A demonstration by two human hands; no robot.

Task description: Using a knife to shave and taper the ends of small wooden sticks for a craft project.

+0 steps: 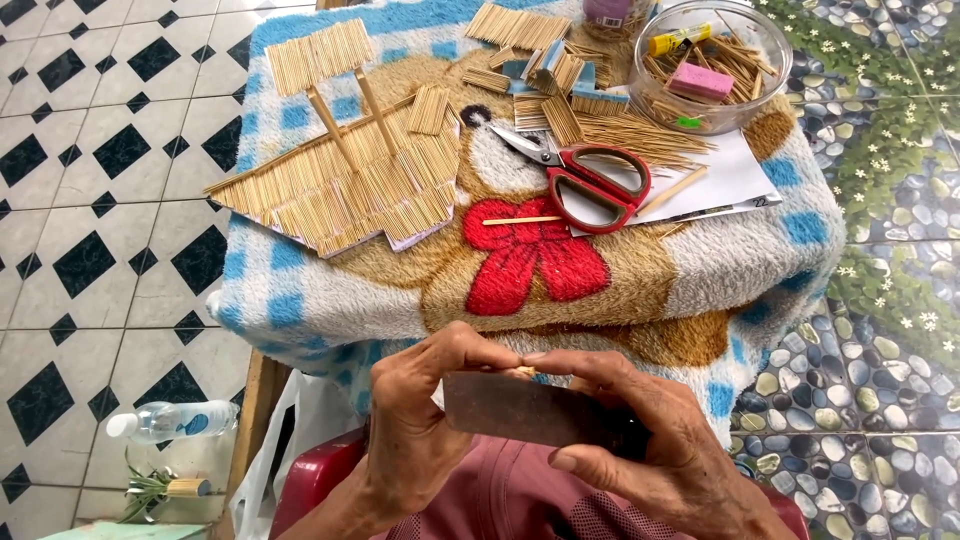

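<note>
Flat brown blade (530,410) in both hands; clear bowl (765,45) holds sticks (735,65).

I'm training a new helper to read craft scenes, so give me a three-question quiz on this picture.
1. True or false: the red scissors lie on the table, in neither hand.
2. What does the right hand hold? A) a dark flat blade B) a bottle C) a pink block
3. What sits in the clear bowl besides sticks?

Key: 1 true. 2 A. 3 a pink block and a yellow tube.
</note>
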